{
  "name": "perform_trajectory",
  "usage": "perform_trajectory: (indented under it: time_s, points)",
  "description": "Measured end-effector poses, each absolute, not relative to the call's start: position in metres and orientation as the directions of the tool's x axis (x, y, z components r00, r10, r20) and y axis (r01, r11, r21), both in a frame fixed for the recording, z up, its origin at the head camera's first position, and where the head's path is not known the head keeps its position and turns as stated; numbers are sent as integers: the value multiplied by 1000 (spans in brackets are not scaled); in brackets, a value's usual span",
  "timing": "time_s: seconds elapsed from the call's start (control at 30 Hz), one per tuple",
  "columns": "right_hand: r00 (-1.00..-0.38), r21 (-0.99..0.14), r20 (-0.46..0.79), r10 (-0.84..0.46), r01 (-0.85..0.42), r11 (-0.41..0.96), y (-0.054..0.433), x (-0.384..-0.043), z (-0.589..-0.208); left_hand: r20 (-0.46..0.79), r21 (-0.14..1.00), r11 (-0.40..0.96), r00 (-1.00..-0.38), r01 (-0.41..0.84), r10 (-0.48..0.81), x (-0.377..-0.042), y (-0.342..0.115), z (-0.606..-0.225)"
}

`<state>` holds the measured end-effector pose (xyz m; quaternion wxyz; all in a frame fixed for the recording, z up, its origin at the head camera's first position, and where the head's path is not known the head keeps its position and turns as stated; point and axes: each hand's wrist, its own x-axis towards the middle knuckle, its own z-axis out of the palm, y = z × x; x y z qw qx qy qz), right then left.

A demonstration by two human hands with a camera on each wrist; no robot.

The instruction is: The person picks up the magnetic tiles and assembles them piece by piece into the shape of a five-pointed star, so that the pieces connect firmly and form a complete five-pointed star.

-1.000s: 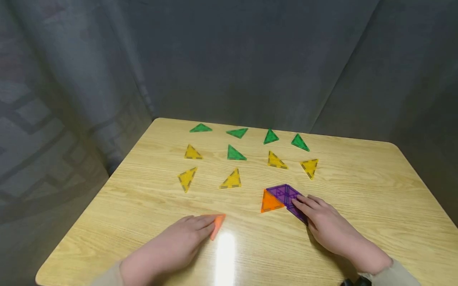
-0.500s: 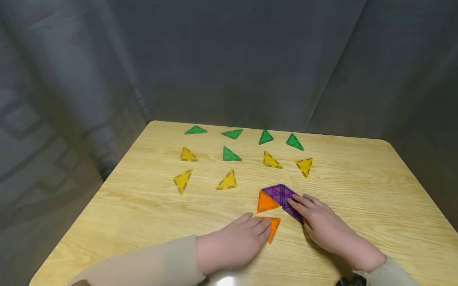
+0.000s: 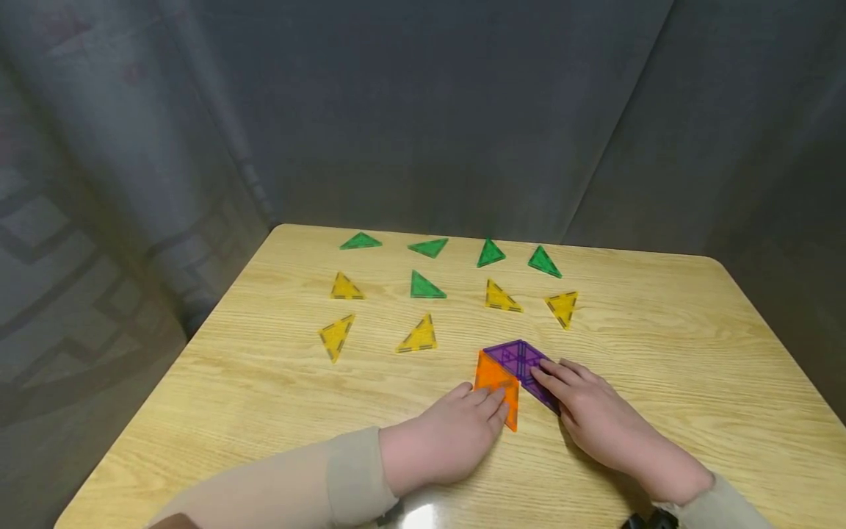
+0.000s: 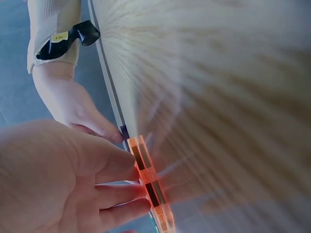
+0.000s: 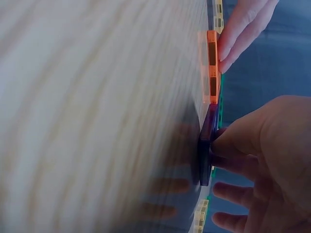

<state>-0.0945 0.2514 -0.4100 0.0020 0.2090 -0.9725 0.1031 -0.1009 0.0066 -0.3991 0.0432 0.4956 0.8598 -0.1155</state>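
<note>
Orange triangle (image 3: 512, 406) shifted forward | contact unclear behind left hand (image 3: 452, 439) | yellow triangles (image 3: 421, 336) beyond

Wood-grained table (image 3: 661, 345), far corners rounded, bearing five green triangles (image 3: 490, 254), four of them along the far edge; five yellow triangles (image 3: 346, 289), nearer; two orange triangles (image 3: 491, 369), adjoining joined purple tiles (image 3: 517, 358).

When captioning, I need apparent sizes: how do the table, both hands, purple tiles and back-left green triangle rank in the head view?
1. Table
2. Left hand and right hand, too alike to rank
3. Purple tiles together, partly covered
4. Back-left green triangle
</note>
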Motion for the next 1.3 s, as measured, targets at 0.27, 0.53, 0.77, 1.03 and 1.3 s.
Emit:
perform_trajectory:
  time_s: [0.27, 0.53, 0.77, 1.03, 1.3]
  points:
    - [-911, -186, 30, -411, -409, 893, 255, -94, -408, -145, -52, 505, -506, 862, 850, -106, -7, -393]
    - [-885, -234, 10, -466, -455, 859, 266, -101, -394, 41, 118, 732, -739, 671, 672, -141, -111, -368]
    - [-781, -295, -18, -625, -593, 749, 204, -127, -377, -71, 140, 893, -895, 428, 441, -166, -198, -391]
    - [-704, -215, -123, -700, -669, 711, 129, -163, -387, -82, 186, 878, -883, 441, 462, -176, -199, -404]
    - [-634, -191, -173, -753, -729, 657, 99, -179, -388, -113, 163, 871, -868, 464, 483, -176, -187, -402]
